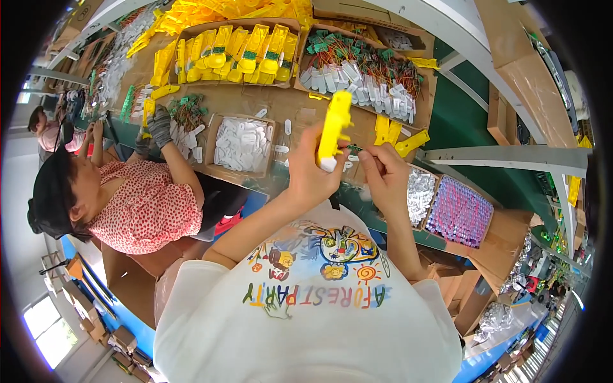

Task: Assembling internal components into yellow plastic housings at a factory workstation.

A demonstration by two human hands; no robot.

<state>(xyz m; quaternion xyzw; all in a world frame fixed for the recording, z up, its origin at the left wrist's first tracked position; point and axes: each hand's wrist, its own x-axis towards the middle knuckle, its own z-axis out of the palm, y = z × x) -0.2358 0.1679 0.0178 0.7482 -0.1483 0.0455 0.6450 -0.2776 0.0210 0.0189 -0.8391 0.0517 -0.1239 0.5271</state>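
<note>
My left hand (309, 167) is closed around a yellow plastic casing (336, 121), which stands upright above the table with a white piece at its lower end. Just to the right, my right hand (388, 177) pinches its thumb and fingertips together near the casing's lower end. Something small and dark green shows by those fingertips, too small to name. Loose yellow casings (412, 143) lie beyond my right hand. Several small white plastic pieces (287, 127) are scattered on the cardboard-covered table left of my left hand.
Beyond my hands stand a box of yellow casings (255, 54) and a box of wired white parts (364, 83). A box of white pieces (241, 145) is left; silver parts (419, 195) and purple-ended cylinders (460, 210) are right. A co-worker's gloved hand (159, 126) works at left. A metal beam (504, 156) crosses right.
</note>
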